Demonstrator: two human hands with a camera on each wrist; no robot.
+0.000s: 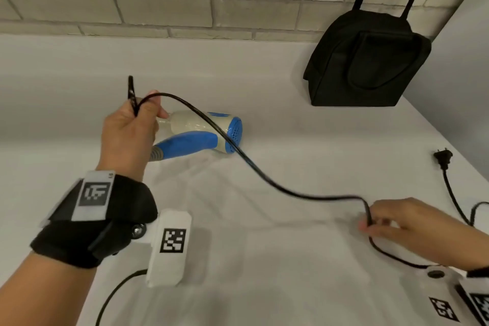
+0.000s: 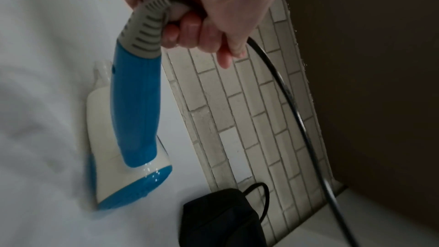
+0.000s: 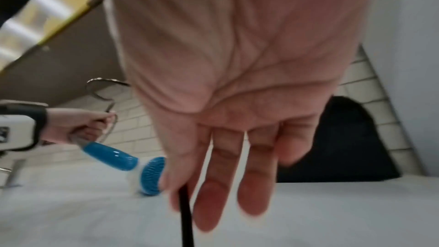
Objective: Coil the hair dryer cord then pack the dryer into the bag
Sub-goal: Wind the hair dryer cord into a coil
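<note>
**Inspector:** Position of the hair dryer (image 1: pixel 203 131)?

**Assistant:** It lies on its side on the white cloth (image 1: pixel 238 259), well to the left of the black bag (image 1: pixel 367 61), which stands upright against the tiled wall (image 1: pixel 158 0). The blue handle points toward the left hand (image 1: pixel 127 135).

**Inspector:** State of that hand?

**Assistant:** Its fingers are curled round the grey strain relief at the handle's end and a loop of the black cord (image 1: pixel 264 174); the loop stands up above the knuckles.

**Inspector:** And the right hand (image 1: pixel 404 225)?

**Assistant:** It is nearer the camera than the bag and below it in the head view. The fingertips pinch the cord; the remaining fingers lie fairly straight. The cord runs raised between the two hands, passing over the dryer.

**Inspector:** The plug (image 1: pixel 443 157)?

**Assistant:** On the cloth, on the near side of the bag, beyond the right hand, untouched.
</note>
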